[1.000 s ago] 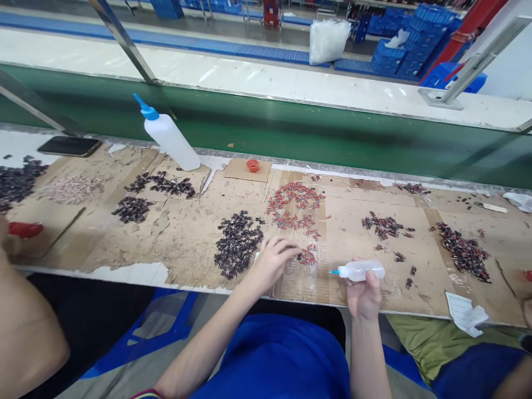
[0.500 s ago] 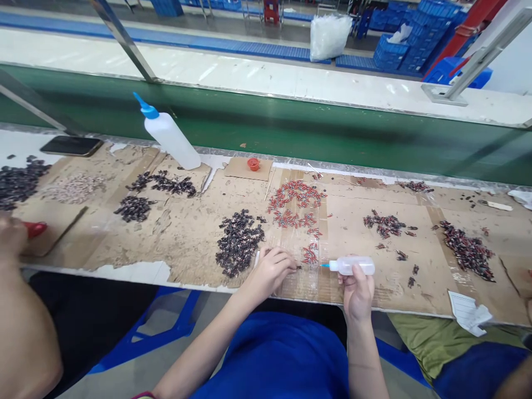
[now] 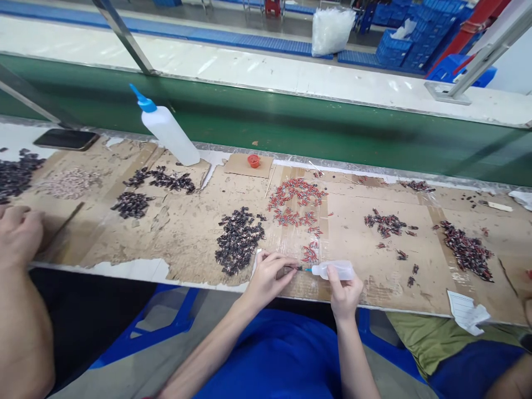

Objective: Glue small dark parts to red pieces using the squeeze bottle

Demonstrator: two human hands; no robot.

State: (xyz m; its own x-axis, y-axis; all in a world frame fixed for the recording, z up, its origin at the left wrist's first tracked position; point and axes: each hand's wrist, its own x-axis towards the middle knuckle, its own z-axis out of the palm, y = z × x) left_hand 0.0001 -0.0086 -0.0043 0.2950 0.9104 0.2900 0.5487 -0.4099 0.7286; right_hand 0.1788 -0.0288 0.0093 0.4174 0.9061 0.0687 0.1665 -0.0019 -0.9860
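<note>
Bottle (image 3: 341,270) is gripped in the right hand (image 3: 346,292), its blue tip (image 3: 308,270) beside a dark part (image 3: 299,268) the left hand (image 3: 268,277) pinches

The right hand (image 3: 347,291) sits farther toward nine o'clock than a second ago, bringing the small bottle (image 3: 341,270) and its blue tip (image 3: 308,270) up to the dark piece (image 3: 298,268) in the left hand (image 3: 269,277), itself now slightly nearer six o'clock. At the nine o'clock edge, a co-worker's hand (image 3: 20,233) lies farther toward three, and the red object there drops from sight.
</note>
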